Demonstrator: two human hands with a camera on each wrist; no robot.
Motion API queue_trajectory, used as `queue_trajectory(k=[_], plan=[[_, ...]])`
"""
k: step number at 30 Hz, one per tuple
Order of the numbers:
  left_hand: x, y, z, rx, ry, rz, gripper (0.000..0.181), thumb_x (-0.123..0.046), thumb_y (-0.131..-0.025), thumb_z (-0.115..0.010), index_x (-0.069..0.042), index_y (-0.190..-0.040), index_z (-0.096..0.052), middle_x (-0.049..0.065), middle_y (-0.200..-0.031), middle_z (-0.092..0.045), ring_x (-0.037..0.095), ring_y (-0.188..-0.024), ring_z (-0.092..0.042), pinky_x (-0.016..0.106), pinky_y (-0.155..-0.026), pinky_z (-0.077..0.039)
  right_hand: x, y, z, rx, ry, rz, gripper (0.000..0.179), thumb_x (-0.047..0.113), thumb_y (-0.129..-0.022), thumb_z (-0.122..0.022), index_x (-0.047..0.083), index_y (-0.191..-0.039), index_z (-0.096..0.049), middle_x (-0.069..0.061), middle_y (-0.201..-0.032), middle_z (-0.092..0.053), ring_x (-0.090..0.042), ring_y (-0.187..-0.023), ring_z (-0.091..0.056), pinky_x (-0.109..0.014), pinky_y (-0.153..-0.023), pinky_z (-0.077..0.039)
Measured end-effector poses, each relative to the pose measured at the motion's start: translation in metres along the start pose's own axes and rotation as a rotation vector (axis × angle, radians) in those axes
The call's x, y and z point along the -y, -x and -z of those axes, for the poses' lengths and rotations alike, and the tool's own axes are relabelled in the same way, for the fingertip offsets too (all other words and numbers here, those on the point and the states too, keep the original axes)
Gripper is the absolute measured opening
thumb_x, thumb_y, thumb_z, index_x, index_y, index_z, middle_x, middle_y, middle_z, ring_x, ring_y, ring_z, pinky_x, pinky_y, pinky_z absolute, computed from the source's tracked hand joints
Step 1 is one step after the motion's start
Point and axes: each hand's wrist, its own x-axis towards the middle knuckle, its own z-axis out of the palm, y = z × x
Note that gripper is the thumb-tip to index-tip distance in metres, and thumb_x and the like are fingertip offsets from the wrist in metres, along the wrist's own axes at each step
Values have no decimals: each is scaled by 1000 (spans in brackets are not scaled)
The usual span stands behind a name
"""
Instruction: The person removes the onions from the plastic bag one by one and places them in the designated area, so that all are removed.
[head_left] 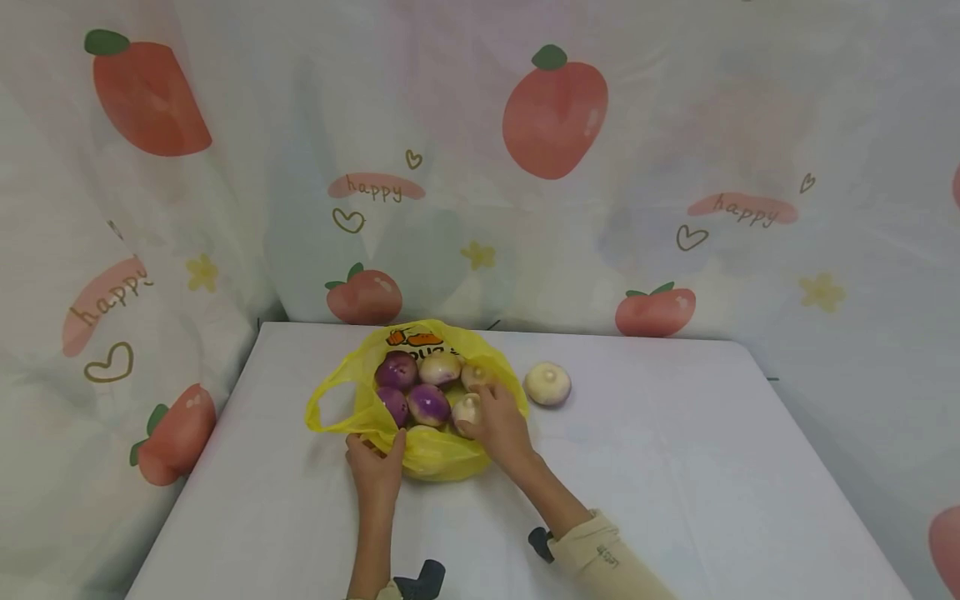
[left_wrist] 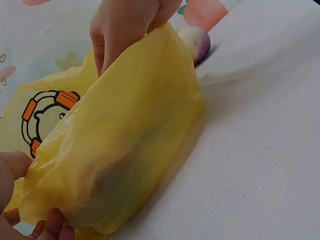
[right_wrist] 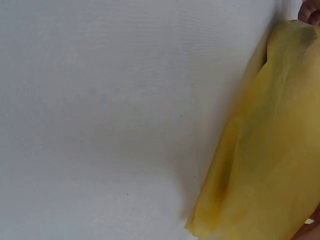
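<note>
A yellow plastic bag (head_left: 446,465) lies with its mouth spread, holding several purple-and-white turnips (head_left: 429,405). At the near left of its rim my left hand (head_left: 377,467) pinches the plastic between thumb and fingers; the left wrist view shows the bag's side (left_wrist: 130,130) bulging beside these fingers. My right hand (head_left: 501,425) reaches over the right rim into the bag, thumb and fingers around a pale turnip (head_left: 467,412). In the right wrist view, the outside of the bag (right_wrist: 270,150) hides most of that hand.
One white turnip (head_left: 548,384) sits on the white-covered table (head_left: 675,467), just right of the bag. A loop handle (head_left: 318,417) of the bag sticks out to the left. Behind the table hangs a fruit-printed cloth (head_left: 465,125).
</note>
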Motion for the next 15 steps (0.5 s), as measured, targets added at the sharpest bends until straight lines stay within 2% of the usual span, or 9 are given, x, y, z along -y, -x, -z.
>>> queue_trajectory(k=[7, 12, 15], plan=[[1, 1, 1, -4, -15, -12, 60, -15, -88, -67, 3, -130, -28, 22, -122, -32, 30, -107, -47, 33, -86, -46, -3, 3, -8, 71, 114, 29, 70, 29, -70, -84, 5, -128, -52, -20, -117, -49, -36, -106, -47, -44, -81, -47], [1, 1, 1, -8, -25, -18, 59, -15, -88, -67, 2, -130, -29, 21, -121, -33, 30, -107, -47, 34, -86, -46, -4, 4, -11, 76, 88, -4, 65, 26, -72, -83, 9, -127, -53, -24, -119, -48, -40, -105, -48, -48, -79, -47], [2, 1, 0, -12, -35, -44, 57, -14, -88, -67, 3, -129, -31, 21, -118, -35, 29, -106, -46, 37, -88, -44, -5, 4, -11, 73, 80, -12, 69, 25, -71, -83, 6, -128, -50, -25, -120, -48, -40, -105, -48, -49, -80, -47]])
